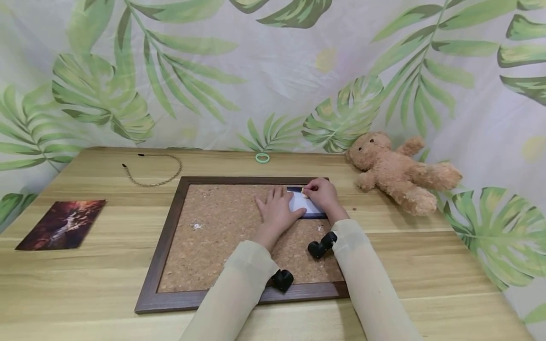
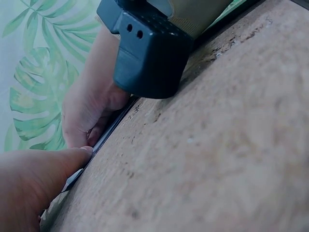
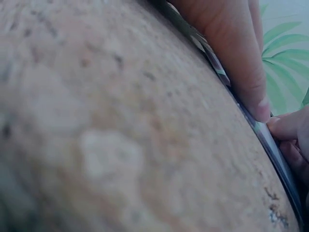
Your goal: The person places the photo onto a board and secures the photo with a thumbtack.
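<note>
A pale card with dark blue edges [image 1: 314,208] lies on the upper right of a cork board [image 1: 222,227] with a dark brown frame. My left hand [image 1: 278,208] is spread flat, its fingers on the cork at the card's left side and its thumb pressing the card. At the card's upper part, my right hand [image 1: 323,193] pinches a small cream-coloured piece [image 1: 304,192] between thumb and fingertips; its kind is mostly hidden by the fingers. Both wrist views show the card edge-on, with the left thumb [image 2: 72,157] close to the right fingertips.
A teddy bear [image 1: 394,170] lies at the back right. Behind the board are a green ring [image 1: 262,158] and a beaded chain [image 1: 159,182] with black ends. A dark printed picture [image 1: 64,225] lies at the left. White worn spots mark the cork [image 1: 196,226].
</note>
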A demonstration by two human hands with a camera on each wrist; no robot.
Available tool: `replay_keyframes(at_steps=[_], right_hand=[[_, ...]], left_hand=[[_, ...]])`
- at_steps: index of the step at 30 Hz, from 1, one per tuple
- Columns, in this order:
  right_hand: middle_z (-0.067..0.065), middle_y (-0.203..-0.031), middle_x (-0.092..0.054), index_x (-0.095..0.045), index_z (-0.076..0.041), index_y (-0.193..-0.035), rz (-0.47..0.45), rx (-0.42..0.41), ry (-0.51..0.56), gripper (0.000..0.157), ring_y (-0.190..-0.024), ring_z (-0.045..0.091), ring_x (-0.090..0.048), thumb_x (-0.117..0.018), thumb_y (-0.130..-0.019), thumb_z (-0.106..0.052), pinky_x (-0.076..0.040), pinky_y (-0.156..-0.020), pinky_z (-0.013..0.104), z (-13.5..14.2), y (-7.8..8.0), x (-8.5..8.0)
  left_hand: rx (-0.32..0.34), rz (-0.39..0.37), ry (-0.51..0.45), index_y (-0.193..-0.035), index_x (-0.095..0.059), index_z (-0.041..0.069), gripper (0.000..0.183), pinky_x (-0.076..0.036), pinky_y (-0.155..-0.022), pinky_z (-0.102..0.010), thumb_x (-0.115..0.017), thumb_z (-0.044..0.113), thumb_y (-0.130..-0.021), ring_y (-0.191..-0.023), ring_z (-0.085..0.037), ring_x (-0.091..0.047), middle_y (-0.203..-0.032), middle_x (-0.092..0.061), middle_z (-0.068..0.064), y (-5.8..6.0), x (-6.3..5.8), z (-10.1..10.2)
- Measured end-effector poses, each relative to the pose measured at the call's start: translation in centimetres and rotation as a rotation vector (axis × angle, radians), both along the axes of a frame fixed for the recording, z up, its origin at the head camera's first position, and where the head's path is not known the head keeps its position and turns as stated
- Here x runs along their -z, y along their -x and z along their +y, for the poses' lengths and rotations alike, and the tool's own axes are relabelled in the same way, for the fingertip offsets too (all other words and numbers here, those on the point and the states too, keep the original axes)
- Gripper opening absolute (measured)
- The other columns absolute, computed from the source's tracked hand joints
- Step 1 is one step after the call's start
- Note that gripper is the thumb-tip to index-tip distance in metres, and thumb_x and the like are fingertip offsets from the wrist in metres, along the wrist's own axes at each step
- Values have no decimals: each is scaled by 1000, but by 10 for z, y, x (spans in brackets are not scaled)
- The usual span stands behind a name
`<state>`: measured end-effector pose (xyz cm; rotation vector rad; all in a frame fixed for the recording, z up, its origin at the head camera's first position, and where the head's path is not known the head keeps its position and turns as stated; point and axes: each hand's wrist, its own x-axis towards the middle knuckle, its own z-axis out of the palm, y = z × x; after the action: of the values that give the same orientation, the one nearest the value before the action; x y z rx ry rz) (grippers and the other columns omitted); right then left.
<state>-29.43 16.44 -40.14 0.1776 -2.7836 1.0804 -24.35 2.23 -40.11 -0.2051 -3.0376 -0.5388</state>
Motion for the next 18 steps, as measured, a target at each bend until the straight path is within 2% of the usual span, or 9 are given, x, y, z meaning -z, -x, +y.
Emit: replay_keyframes(at_steps=[7, 8, 11, 14, 15, 18], right_hand=[[8, -82, -56, -68, -4, -81, -21, -1, 3, 12, -70, 21, -51, -63, -79, -15, -40, -62, 32, 0, -1, 0], [7, -81, -56, -68, -5, -83, -24, -2, 12, 12, -69, 20, -51, -63, -79, -15, -39, -61, 31, 1, -1, 0], [6, -78, -58, -68, -5, -86, -23, -7, 41, 14, -67, 19, -50, -62, -79, -15, -39, -58, 29, 1, 0, 2], [6, -75, -59, -68, -6, -85, -13, 0, 58, 12, -65, 19, -50, -62, -79, -14, -39, -57, 29, 1, 1, 2], [6, -74, -58, -68, -5, -83, -7, 1, 53, 11, -64, 19, -50, -62, -79, -14, -38, -57, 29, 1, 1, 2], [6, -74, -57, -67, -5, -79, 7, 5, 25, 10, -64, 20, -49, -62, -80, -13, -38, -57, 29, 1, 0, 1]], left_hand=[[-7, -25, -10, -126, -47, 23, 62, 4, -91, -59, -50, 58, -76, -127, -27, -14, -138, -25, -8, 1, 1, 1], [-5, -14, -9, -125, -48, 23, 63, 6, -90, -60, -49, 61, -75, -127, -27, -13, -138, -25, -8, 4, 6, 1], [-6, -29, -3, -126, -47, 24, 65, 9, -89, -60, -48, 63, -74, -127, -26, -12, -139, -25, -8, 4, 6, 1], [-9, -21, 1, -126, -47, 24, 65, 7, -90, -60, -48, 63, -74, -127, -27, -12, -138, -25, -7, 4, 6, 1], [-12, -36, -1, -127, -47, 23, 63, 6, -91, -59, -49, 60, -75, -127, -26, -13, -139, -25, -7, 1, 2, 1], [-12, -21, 6, -126, -47, 24, 62, 2, -91, -59, -49, 59, -76, -127, -27, -13, -139, -25, -7, 1, 2, 1]])
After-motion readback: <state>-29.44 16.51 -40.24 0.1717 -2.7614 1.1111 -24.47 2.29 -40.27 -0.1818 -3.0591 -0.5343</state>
